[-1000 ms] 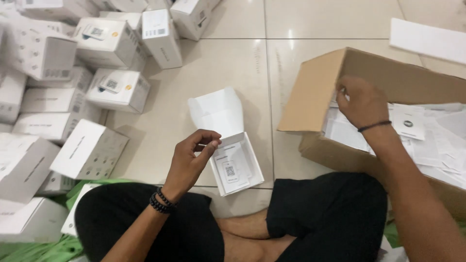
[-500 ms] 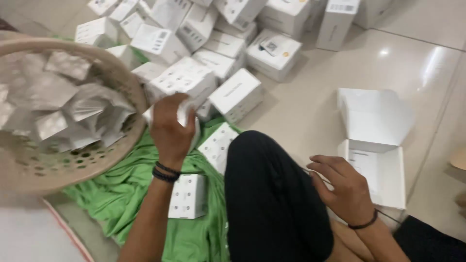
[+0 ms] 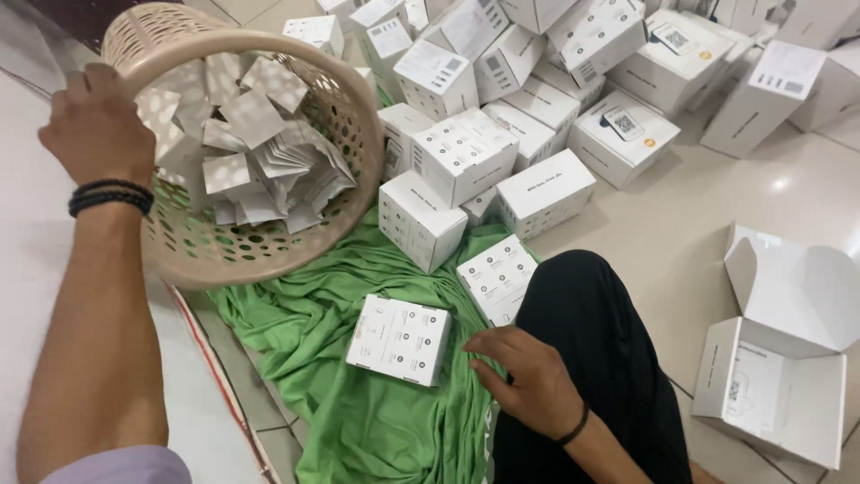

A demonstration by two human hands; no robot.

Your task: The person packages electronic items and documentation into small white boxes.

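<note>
The left hand (image 3: pixel 97 125) is clenched over the near rim of a beige perforated basket (image 3: pixel 296 179), gripping it and holding it tipped so that its mouth faces toward the person and to the right. Inside lies a loose heap of small silvery-white packets (image 3: pixel 255 157), piled against the lower wall of the basket. The basket's long axis runs from the upper left down toward the green cloth (image 3: pixel 358 412) spread on the floor, and its lower edge hangs just over that cloth. The right hand (image 3: pixel 528 381) rests low on the cloth beside the person's black-trousered knee (image 3: pixel 609 341); its fingers are spread and relaxed, grasping nothing — the fingertips point left toward a flat white box (image 3: pixel 400 339) that lies just beside them, near but not clearly touching. So the left hand alone has the basket, well apart from the right, with the flat box and a second small box (image 3: pixel 497 276) lying between the basket's mouth and the right hand. Behind these, a crowd of closed white cartons (image 3: pixel 502 116) is stacked across the tiled floor (image 3: pixel 681 224), some leaning on one another at the cloth's far edge. To the far right an open white box (image 3: pixel 779 358) sits on the tiles with its lid flap raised, well apart from both hands — the right is the nearer.
</note>
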